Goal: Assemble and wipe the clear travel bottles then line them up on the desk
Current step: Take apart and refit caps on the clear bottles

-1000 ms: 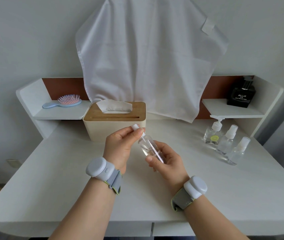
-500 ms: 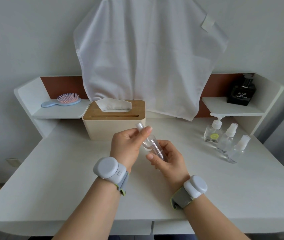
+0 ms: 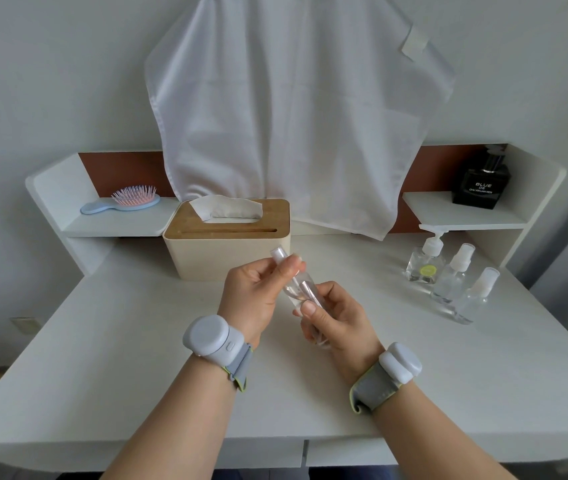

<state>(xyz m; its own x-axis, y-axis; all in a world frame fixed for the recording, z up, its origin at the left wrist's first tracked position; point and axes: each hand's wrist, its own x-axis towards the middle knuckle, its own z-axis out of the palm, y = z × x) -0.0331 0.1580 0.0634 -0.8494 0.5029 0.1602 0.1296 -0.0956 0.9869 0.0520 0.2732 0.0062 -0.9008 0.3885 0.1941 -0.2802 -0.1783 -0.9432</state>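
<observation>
At the centre of the frame a clear travel bottle [image 3: 301, 289] is held tilted above the white desk [image 3: 137, 341], its top leaning toward the upper left. Its lower body is gripped by the right hand [image 3: 339, 320], thumb laid across the front and fingers curled behind, so the base is partly hidden. Its spray cap [image 3: 280, 254], a small frosted cylinder, is pinched between the thumb and fingers of the left hand [image 3: 256, 299]; a thin dip tube can be seen through the transparent wall. Whether the cap is fully seated cannot be told.

Just behind the hands a cream tissue box [image 3: 227, 251] with a wooden lid is seen, a white tissue sticking up from its slot. At the right of the frame three more clear bottles are lined up diagonally on the desk: a squat pump bottle [image 3: 426, 263] with a yellow-green sticker, then a spray bottle [image 3: 454, 275], then a nearer spray bottle [image 3: 473, 296].

A white cloth [image 3: 293, 116], soft and creased, is hung on the wall above. A blue hairbrush [image 3: 123, 202] with pink bristles is laid on the left shelf; a square black perfume bottle [image 3: 481, 185] stands on the right shelf. Grey bands with round white pods are worn on both wrists.
</observation>
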